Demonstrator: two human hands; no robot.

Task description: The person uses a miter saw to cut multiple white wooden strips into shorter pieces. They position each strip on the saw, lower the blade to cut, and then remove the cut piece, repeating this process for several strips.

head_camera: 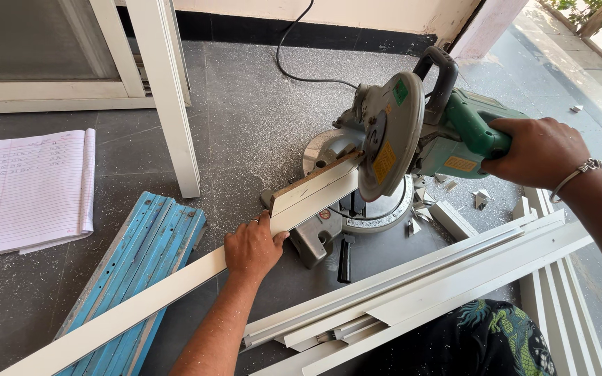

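White, long flat plastic trim strip (175, 282) is pressed down on the grey mitre saw base (322, 237) by the left hand (253, 247), closed over it short of the blade, seemingly to steady it. The green saw handle (479, 129) is gripped by the right hand (538, 150), with white profile lengths (426, 278) stacked nearby.

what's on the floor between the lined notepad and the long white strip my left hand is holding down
In the head view, a blue ribbed panel lies between the notepad and white strip, running under it.

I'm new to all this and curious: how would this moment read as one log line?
left hand: pressing white strip on saw table | right hand: gripping mitre saw handle | blade: at strip's end
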